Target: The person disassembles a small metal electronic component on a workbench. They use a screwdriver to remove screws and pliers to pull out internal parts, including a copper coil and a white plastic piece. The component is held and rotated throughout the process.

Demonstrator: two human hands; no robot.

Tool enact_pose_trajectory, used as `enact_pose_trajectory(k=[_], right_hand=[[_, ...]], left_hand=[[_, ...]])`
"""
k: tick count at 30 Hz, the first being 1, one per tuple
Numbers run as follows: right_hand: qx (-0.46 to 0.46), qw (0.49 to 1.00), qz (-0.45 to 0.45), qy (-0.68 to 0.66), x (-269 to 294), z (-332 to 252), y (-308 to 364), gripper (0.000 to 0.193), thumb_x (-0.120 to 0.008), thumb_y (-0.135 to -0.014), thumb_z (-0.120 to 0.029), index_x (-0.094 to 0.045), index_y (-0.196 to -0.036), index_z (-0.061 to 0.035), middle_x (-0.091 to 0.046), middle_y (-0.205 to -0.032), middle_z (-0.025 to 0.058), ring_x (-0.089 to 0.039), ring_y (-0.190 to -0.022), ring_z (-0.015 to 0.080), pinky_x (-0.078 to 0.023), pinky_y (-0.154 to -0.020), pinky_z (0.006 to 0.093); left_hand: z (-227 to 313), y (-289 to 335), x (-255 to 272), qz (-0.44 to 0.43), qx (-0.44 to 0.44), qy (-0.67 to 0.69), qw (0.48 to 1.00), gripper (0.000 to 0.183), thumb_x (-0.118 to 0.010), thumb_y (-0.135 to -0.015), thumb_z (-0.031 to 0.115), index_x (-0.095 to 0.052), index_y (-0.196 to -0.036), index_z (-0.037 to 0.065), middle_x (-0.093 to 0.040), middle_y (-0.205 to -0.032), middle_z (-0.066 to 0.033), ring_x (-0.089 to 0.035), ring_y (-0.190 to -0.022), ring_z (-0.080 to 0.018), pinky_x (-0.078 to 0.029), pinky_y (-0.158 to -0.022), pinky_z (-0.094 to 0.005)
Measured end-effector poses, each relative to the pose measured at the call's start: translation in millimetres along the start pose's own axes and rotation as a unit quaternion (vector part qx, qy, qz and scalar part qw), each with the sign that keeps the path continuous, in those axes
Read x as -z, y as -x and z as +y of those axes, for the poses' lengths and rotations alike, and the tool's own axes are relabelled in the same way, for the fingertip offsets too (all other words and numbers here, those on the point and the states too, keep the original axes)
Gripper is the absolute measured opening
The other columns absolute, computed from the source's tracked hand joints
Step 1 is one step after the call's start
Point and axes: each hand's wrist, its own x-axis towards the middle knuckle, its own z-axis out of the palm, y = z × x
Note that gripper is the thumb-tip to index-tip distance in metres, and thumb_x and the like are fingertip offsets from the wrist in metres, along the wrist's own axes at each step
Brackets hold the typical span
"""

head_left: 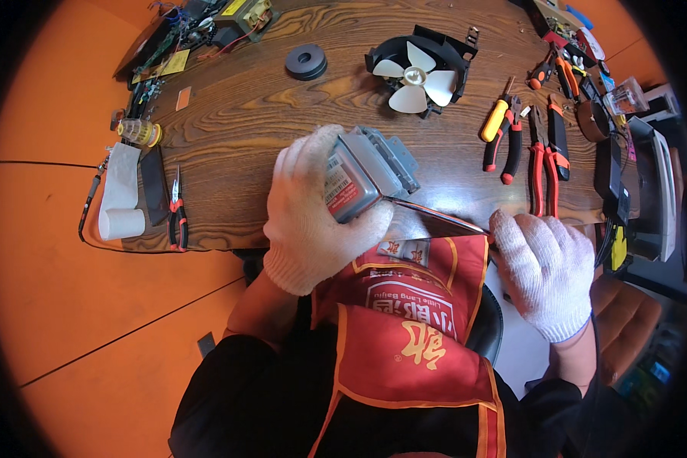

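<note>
My left hand (307,210), in a white knit glove, is wrapped round a grey box-shaped electrical unit (374,164) with a label on its side. The unit is held tilted above the table's near edge, and a bracket-like part with tabs sits at its far side. From its near corner a bundle of thin coloured wires (435,215) runs right, pulled fairly straight. At the other end my right hand (546,267), also gloved, is closed on the wires; its fingertips hide their ends.
Beyond the unit lies a fan with white blades (414,75), beside a black ring (306,61). To the right are a yellow screwdriver (496,118), cutters (504,141) and red-handled pliers (543,172). Needle-nose pliers (177,210) and a white roll (122,223) lie left.
</note>
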Motion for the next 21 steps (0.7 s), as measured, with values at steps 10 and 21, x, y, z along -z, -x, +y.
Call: enact_pose_trajectory(k=[10, 21], right_hand=[[-0.051, 0.993, -0.105, -0.006, 28.6, -15.4, -5.4, 0.060, -0.083, -0.084, -0.013, -0.065, -0.141, -0.0054, -0.071, -0.104, 0.0107, -0.072, -0.084, 0.0299, -0.053, -0.068, 0.0441], [-0.074, 0.992, -0.101, -0.034, 42.0, -24.7, -12.9, 0.057, -0.086, -0.081, -0.011, -0.066, -0.134, -0.0053, -0.070, -0.095, 0.0107, -0.073, -0.079, 0.0317, -0.053, -0.064, 0.0444]], left_hand=[[0.3, 0.6, -4.2, -0.005, 0.005, -0.013, 1.000, 0.089, -0.096, -0.068, 0.027, -0.058, -0.144, 0.001, -0.066, -0.131, -0.0218, -0.062, -0.122, -0.0451, -0.051, -0.107, -0.0540], [1.7, 3.3, -6.8, 0.010, -0.002, -0.014, 1.000, 0.089, -0.097, -0.068, 0.026, -0.058, -0.144, 0.000, -0.066, -0.131, -0.0219, -0.062, -0.122, -0.0448, -0.051, -0.107, -0.0531]])
